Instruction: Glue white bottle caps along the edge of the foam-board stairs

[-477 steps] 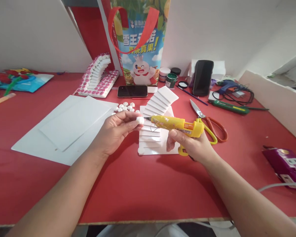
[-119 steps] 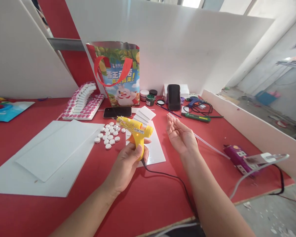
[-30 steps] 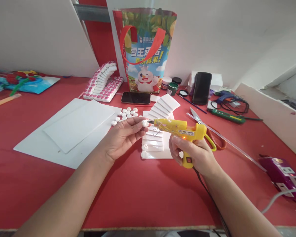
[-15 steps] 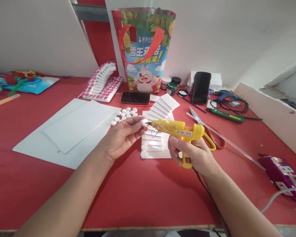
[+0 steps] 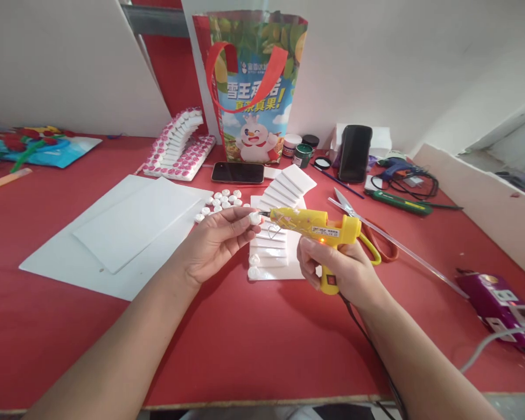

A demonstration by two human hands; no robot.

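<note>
My left hand [image 5: 214,242] pinches a small white cap [image 5: 254,219] at its fingertips while my right hand [image 5: 339,269] is clenched round the yellow glue gun [image 5: 317,228], nozzle touching the cap, so I judge I am gluing it. Next comes a steady press onto the white foam stairs [image 5: 276,245] just below (two caps already sit on its lowest steps). Spare caps [image 5: 221,201] lie at ten o'clock from the stairs and scissors [image 5: 367,230] at three, with the gun's cord [image 5: 363,326] trailing across the tabletop [image 5: 262,338] near my wrist.
</note>
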